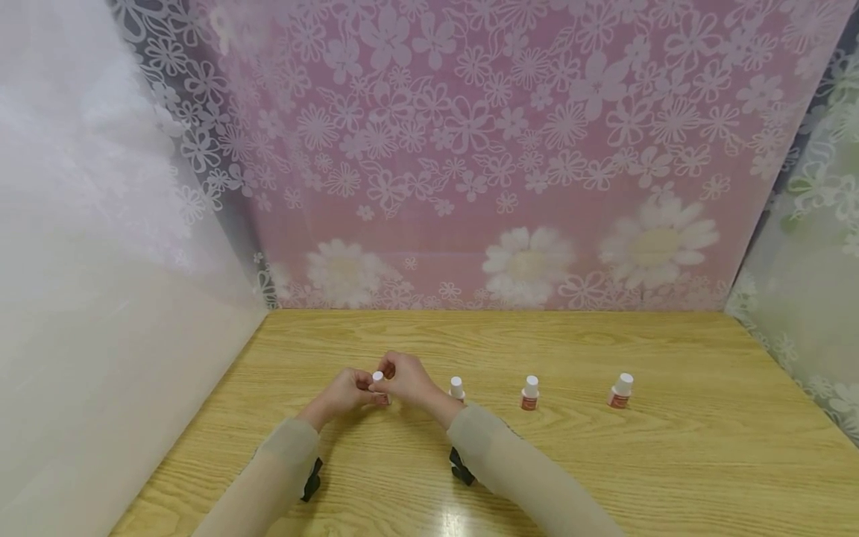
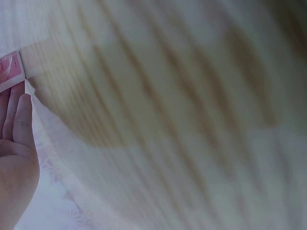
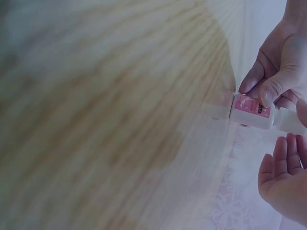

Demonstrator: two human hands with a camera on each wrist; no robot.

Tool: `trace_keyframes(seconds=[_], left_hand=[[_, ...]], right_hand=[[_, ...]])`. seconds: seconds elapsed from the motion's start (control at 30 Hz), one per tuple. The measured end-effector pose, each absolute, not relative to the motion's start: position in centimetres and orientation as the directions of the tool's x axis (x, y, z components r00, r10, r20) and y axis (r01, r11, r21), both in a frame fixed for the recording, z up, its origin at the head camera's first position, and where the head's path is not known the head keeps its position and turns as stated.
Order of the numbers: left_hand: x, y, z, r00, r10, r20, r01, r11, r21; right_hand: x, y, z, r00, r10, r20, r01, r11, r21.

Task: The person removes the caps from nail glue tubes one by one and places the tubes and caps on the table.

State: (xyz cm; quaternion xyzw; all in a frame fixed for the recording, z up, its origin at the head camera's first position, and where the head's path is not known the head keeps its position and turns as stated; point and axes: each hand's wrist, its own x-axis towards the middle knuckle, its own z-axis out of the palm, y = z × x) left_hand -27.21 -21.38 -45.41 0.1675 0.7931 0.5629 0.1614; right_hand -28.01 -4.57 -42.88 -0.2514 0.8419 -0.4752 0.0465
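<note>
A small white bottle with a pink-red label stands upright on the table at the left of the row. My left hand grips its body between thumb and fingers. At the top, the white cap sits between the thumb and fingers of my right hand, which pinches it. The right wrist view has both hands close together at the bottle, the cap partly hidden by the right thumb. Only part of the bottle and the left hand enter the left wrist view, at its left edge.
Three similar capped bottles stand to the right: one beside the right forearm, partly hidden, another in the middle and the last farther right. The wood-grain table meets a pink floral backdrop and pale side walls.
</note>
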Motion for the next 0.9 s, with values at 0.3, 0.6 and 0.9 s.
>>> trace_keyframes(seconds=[0.3, 0.6, 0.9], left_hand=[[-27.08, -21.24, -45.20, -0.890, 0.451, -0.061, 0.077, 0.282, 0.956], [-27.19, -21.24, -45.40, -0.889, 0.453, -0.070, 0.073, 0.291, 0.954], [-27.36, -21.44, -45.59, -0.886, 0.459, -0.064, 0.087, 0.301, 0.950]], right_hand=[[-27.89, -4.59, -42.67, -0.839, -0.508, 0.194, -0.431, 0.403, -0.807], [-27.87, -4.50, -42.74, -0.832, -0.523, 0.185, -0.437, 0.413, -0.799], [-28.00, -4.47, -42.84, -0.866, -0.473, 0.164, -0.396, 0.447, -0.802]])
